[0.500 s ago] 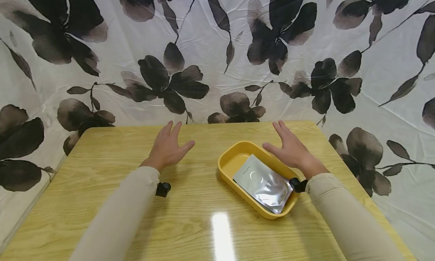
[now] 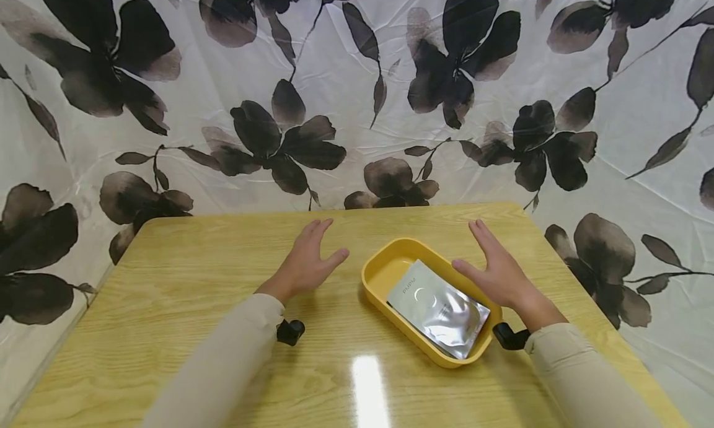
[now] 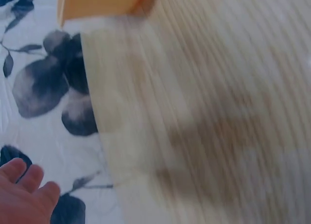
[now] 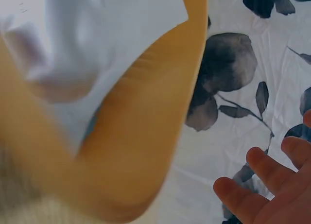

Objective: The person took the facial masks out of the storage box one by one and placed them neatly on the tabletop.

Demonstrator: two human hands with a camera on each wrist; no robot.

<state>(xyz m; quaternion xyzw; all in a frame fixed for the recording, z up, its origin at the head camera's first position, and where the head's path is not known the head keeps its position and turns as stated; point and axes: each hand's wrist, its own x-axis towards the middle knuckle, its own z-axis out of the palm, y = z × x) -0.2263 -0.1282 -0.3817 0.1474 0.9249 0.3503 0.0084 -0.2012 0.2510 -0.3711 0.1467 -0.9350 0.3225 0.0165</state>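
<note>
A yellow tray (image 2: pixel 385 273) with rounded corners sits right of centre on the wooden table in the head view. Inside lies a silvery-white foil sachet (image 2: pixel 437 307), printed on its pale end and shiny at the other; in the right wrist view this sachet (image 4: pixel 102 25) has something bluish at its edge. Left of the tray hovers my left hand (image 2: pixel 304 267), fingers extended and thumb apart, holding nothing. Along the tray's right side, my right hand (image 2: pixel 502 279) is raised with fingers spread, also holding nothing. The left wrist view catches a piece of the tray (image 3: pixel 97 5).
The wooden table (image 2: pixel 212 261) reaches back to a white curtain (image 2: pixel 357 124) printed with dark flowers. Small black cameras (image 2: pixel 290 332) are worn at both wrists. Light glares off the table near the front.
My left hand has moved right, nearer the tray. The right hand has shifted right and a little toward me. The tray and sachet stay put on the table while the head view tilts slightly.
</note>
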